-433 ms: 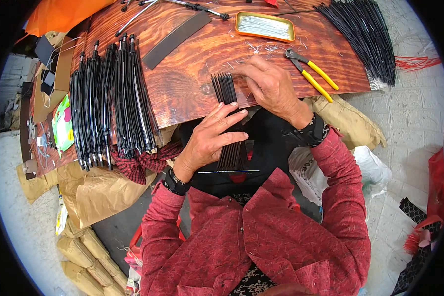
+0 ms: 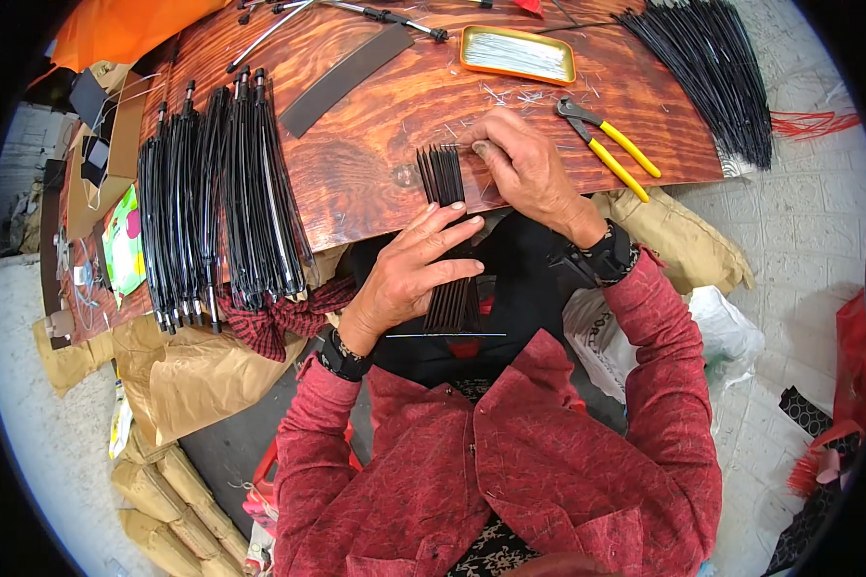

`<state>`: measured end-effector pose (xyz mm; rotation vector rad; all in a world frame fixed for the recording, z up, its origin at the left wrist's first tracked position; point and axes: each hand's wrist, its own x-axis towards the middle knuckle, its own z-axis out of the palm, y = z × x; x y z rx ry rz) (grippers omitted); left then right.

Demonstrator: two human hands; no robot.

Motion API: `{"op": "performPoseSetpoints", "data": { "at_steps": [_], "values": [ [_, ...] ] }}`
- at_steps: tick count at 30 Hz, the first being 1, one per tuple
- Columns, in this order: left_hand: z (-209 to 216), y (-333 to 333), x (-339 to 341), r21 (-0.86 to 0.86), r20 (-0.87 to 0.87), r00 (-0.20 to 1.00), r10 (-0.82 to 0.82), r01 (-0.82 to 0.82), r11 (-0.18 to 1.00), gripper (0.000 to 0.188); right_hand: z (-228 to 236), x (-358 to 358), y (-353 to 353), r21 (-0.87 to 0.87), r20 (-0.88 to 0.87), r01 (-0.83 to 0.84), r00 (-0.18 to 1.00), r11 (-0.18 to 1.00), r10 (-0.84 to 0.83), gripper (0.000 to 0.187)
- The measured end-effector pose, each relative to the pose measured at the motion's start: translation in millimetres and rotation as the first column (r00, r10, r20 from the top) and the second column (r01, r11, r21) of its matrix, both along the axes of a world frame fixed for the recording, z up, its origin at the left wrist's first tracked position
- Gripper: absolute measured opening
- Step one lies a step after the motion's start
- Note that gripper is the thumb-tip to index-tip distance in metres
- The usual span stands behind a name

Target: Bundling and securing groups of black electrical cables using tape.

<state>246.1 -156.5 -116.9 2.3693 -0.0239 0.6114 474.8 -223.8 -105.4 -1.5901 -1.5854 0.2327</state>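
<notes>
A row of thin black ribs (image 2: 441, 178) lies side by side across the table's front edge, their upper tips slightly fanned. My left hand (image 2: 409, 264) rests over them with its fingers spread, pressing them down. Beside the upper tips, my right hand (image 2: 529, 173) is closed in a pinch; a fine wire seems to run between its fingertips and the ribs, though it is barely visible. At the ribs' lower ends, over my lap, a thin pale rod (image 2: 445, 335) lies crosswise. An orange-rimmed tray (image 2: 566, 77) of short silvery wires stands farther back.
Yellow-handled pliers (image 2: 618, 159) lie right of my right hand. Bundles of black umbrella frames (image 2: 255, 192) cover the table's left side. A dark flat strip (image 2: 346, 77) lies behind the ribs. More black ribs (image 2: 707, 77) are heaped at the far right, with loose wire bits near the tray.
The ribs' upper tips have shifted slightly right and spread a little. My right hand's fingers have drawn into a tighter pinch; my left hand has stayed in place.
</notes>
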Motion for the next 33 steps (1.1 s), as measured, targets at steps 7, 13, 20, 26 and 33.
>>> {"op": "performPoseSetpoints", "data": {
  "at_steps": [7,13,20,26,33],
  "values": [
    [-1,1,0,-0.008,0.002,1.000,-0.008,0.008,1.000,0.033,-1,-7,2,0.003,0.009,0.051,0.999,0.999,-0.051,0.013],
    [0,1,0,-0.028,0.004,1.000,-0.022,0.022,0.999,0.033,2,-9,6,0.059,-0.030,0.007,1.000,0.998,-0.005,0.014],
    [-1,2,-1,-0.028,0.010,1.000,-0.009,0.009,1.000,0.022,5,-7,4,-0.002,-0.127,-0.015,0.992,1.000,0.015,0.014],
    [1,0,1,-0.080,0.031,0.999,0.016,-0.014,0.997,0.030,3,-4,4,-0.007,-0.116,-0.007,0.993,1.000,0.007,0.013],
    [14,2,3,-0.097,0.015,0.999,0.039,-0.038,0.995,0.025,3,-2,3,0.003,-0.115,-0.014,0.993,1.000,0.015,0.015]
  ]
}}
